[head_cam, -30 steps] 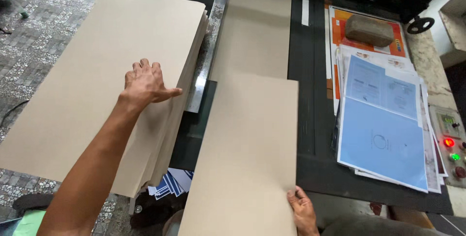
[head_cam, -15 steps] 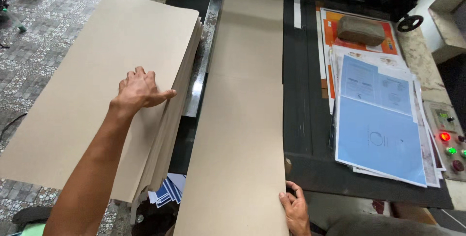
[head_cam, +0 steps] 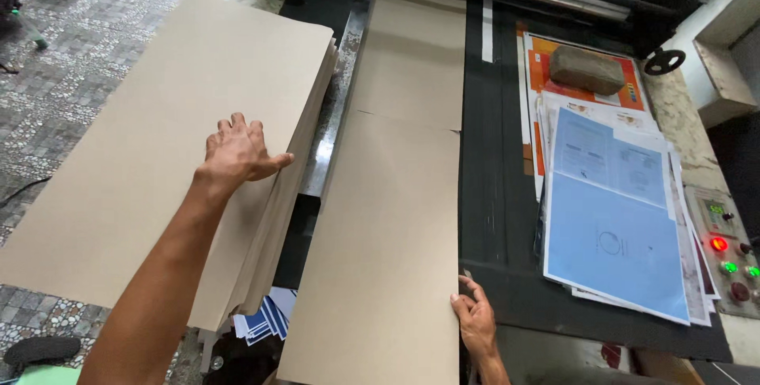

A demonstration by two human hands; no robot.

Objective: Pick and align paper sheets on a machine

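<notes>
the long flat brown cardboard sheet (head_cam: 388, 250) lies on the black machine bed (head_cam: 495, 195), its near right edge touched by the right hand (head_cam: 475, 323), fingers spread open, nothing clasped. left of that contact, the left hand (head_cam: 237, 151) is laid open and flat on the stack of brown cardboard sheets (head_cam: 158, 155). the sheet is judged light, stiff yet bendable, best taken at its edges. beyond the right hand, blue printed papers (head_cam: 617, 234) and a brown brick-like block (head_cam: 586, 70) are seen.

Two bare forearms in view, no sleeves, no gloves, no watch or rings showing; left hand (head_cam: 240, 151) with short nails, right hand (head_cam: 475, 323) likewise plain.
</notes>
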